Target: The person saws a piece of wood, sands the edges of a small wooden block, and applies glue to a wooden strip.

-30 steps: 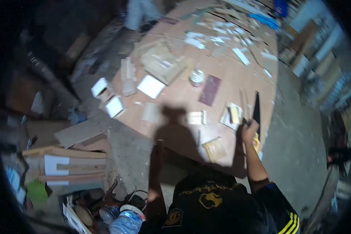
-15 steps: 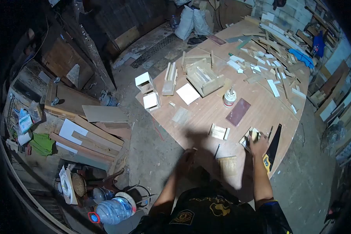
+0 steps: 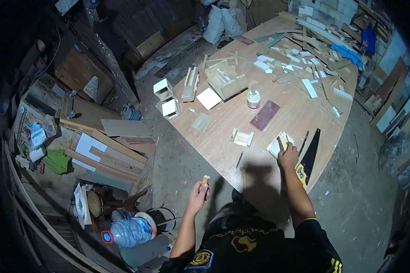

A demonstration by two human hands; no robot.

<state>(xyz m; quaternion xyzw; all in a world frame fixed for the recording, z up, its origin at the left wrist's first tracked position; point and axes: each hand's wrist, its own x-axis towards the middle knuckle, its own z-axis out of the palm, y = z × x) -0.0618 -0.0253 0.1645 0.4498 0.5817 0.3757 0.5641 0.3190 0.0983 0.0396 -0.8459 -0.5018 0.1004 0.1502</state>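
While my left hand [image 3: 198,193] pinches a small wood piece [image 3: 206,179] off the table [image 3: 223,150] edge, my right hand [image 3: 288,157] seems closed on a thin stick [image 3: 281,144] above a small frame [image 3: 278,144]; handsaw [image 3: 309,157] just beside, glue bottle [image 3: 253,99] farther off.

On the counter [image 3: 223,150] stand a white glue bottle [image 3: 253,99] beside a dark red board [image 3: 264,115]; a handsaw [image 3: 309,157] lies near the edge; two white boxes [image 3: 167,99] sit at the left corner; a water jug [image 3: 131,231] lies on the floor.
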